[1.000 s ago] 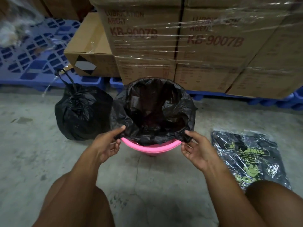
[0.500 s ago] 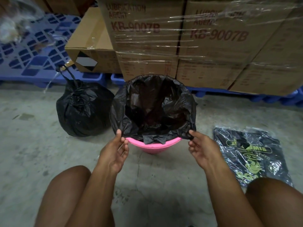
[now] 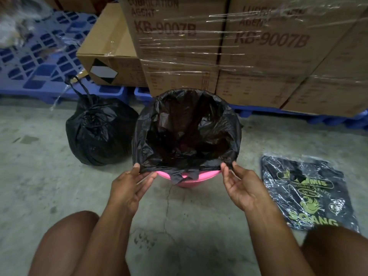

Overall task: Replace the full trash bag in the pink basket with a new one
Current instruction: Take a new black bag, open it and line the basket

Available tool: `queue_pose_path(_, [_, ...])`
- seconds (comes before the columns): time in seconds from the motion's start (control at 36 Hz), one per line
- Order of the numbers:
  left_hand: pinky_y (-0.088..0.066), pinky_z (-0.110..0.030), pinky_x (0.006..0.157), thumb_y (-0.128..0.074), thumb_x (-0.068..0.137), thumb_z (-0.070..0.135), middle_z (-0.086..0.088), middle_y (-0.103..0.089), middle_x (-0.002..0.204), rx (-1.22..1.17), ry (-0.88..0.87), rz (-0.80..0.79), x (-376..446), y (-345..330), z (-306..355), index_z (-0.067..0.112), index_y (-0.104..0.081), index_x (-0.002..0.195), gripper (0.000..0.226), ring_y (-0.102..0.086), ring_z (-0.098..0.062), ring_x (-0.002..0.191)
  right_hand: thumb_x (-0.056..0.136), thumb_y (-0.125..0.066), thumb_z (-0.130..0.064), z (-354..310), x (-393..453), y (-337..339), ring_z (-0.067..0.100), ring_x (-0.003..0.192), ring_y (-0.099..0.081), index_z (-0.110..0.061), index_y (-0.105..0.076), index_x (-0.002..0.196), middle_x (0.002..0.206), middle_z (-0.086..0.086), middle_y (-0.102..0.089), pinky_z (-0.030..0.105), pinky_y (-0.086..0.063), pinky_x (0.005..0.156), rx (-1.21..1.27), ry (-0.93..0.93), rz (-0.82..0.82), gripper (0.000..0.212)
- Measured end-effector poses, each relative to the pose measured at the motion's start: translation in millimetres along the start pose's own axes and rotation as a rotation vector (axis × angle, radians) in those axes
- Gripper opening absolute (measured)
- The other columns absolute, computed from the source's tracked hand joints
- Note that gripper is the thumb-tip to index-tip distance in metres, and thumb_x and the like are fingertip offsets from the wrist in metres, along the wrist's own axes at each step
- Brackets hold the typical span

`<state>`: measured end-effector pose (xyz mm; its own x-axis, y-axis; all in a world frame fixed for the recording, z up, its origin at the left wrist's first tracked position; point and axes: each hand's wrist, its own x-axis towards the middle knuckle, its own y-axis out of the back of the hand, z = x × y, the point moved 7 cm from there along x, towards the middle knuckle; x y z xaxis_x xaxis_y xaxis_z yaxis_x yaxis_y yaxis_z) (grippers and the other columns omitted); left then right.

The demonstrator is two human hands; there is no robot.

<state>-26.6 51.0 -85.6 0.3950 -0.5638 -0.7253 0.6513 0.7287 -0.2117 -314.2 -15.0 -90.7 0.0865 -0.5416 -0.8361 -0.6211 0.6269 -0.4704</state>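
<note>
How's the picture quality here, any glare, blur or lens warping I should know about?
Head view: dim, flat light; the new black bag in the pink basket reads as a dark mass with little inner detail. Glare streaks the stretch wrap on the cardboard boxes and the bag pack's plastic. Wide-angle bending tilts the boxes at the edges. The top-left corner is blurred; both hands look fairly sharp.

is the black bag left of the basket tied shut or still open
Tied shut. The full black bag is gathered into a knot at its top, with its handle loops sticking up, and it sits on the floor beside the pink basket.
</note>
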Motion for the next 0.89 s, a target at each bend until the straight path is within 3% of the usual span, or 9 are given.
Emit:
queue_pose_path(0.19, [-0.060,-0.023,0.054,-0.057,0.103,0.018,-0.016,-0.078,0.073,-0.107,0.044,0.077,-9,1,-13,0.007,-0.063,0.105,0.012,-0.079,-0.022,0.068,0.101,-0.050,0.001,-7,-2,2,0.033,0.071,-0.078,0.002,-0.055,0.119,0.110,0.028,-0.063,0.029,-0.063,0.058,0.050,0.058,0.026,0.019])
queue_pose_path(0.31, [-0.062,-0.026,0.055,-0.062,0.101,0.019,-0.014,-0.079,0.088,-0.128,0.067,0.151,-21,-5,-14,0.007,-0.067,0.100,0.013,-0.079,-0.024,0.072,0.101,-0.052,-0.005,-9,-7,-1,0.032,0.074,-0.078,0.004,-0.057,0.109,0.110,0.026,-0.064,0.029,-0.064,0.065,0.142,0.039,-0.015,0.013])
queue_pose_path(0.42, [-0.062,-0.022,0.062,-0.061,0.101,0.024,-0.001,-0.081,0.082,-0.163,0.147,0.136,-20,-13,-19,0.015,-0.070,0.106,0.014,-0.072,-0.014,0.090,0.100,-0.056,-0.011,2,-1,4,0.025,0.072,-0.078,0.000,-0.061,0.099,0.086,0.018,-0.073,0.024,-0.061,0.058,0.213,0.002,-0.057,0.013])
queue_pose_path(0.47, [-0.057,-0.018,0.061,-0.056,0.103,0.028,0.003,-0.079,0.085,-0.235,0.191,0.067,-19,-24,-25,0.020,-0.070,0.108,0.016,-0.068,-0.008,0.085,0.096,-0.061,-0.011,8,5,6,0.021,0.068,-0.076,-0.003,-0.062,0.094,0.080,0.014,-0.073,0.021,-0.059,0.056,0.251,-0.011,-0.082,0.009])
queue_pose_path(0.56, [-0.050,-0.021,0.091,-0.057,0.099,0.045,-0.002,-0.076,0.112,-0.371,0.155,-0.107,-16,-39,-29,0.020,-0.070,0.125,0.038,-0.067,-0.014,0.101,0.074,-0.075,-0.007,15,16,4,0.013,0.059,-0.069,-0.006,-0.066,0.084,0.074,0.007,-0.067,0.016,-0.055,0.050,0.331,-0.004,-0.177,0.014])
queue_pose_path(0.61, [-0.042,-0.033,0.113,-0.063,0.094,0.048,-0.008,-0.070,0.134,-0.432,0.100,-0.201,-14,-44,-33,0.015,-0.064,0.137,0.054,-0.061,-0.022,0.126,0.084,-0.068,-0.008,14,25,2,0.009,0.054,-0.064,-0.009,-0.066,0.084,0.071,0.002,-0.066,0.014,-0.052,0.048,0.359,0.012,-0.241,0.002])
queue_pose_path(0.69, [-0.056,-0.032,0.092,-0.068,0.087,0.033,-0.007,-0.071,0.130,-0.429,0.032,-0.318,-9,-42,-40,0.015,-0.067,0.131,0.048,-0.069,-0.023,0.115,0.102,-0.051,-0.014,15,34,4,0.007,0.053,-0.061,-0.009,-0.068,0.089,0.074,0.001,-0.068,0.012,-0.050,0.049,0.369,0.039,-0.322,0.022])
queue_pose_path(0.78, [-0.054,-0.026,0.065,-0.076,0.079,0.024,-0.008,-0.070,0.121,-0.461,0.032,-0.397,-1,-39,-50,0.015,-0.072,0.119,0.042,-0.070,-0.021,0.098,0.099,-0.053,-0.010,18,36,4,0.006,0.049,-0.060,-0.008,-0.070,0.087,0.073,0.001,-0.070,0.012,-0.049,0.047,0.348,0.056,-0.333,0.021])
queue_pose_path(0.89, [-0.053,-0.029,0.077,-0.062,0.092,0.030,-0.008,-0.069,0.123,-0.529,0.070,-0.414,10,-40,-60,0.014,-0.068,0.120,0.032,-0.068,-0.022,0.103,0.072,-0.073,-0.002,16,45,-1,0.004,0.042,-0.056,-0.007,-0.071,0.080,0.069,0.001,-0.069,0.012,-0.045,0.040,0.258,0.107,-0.270,0.010])
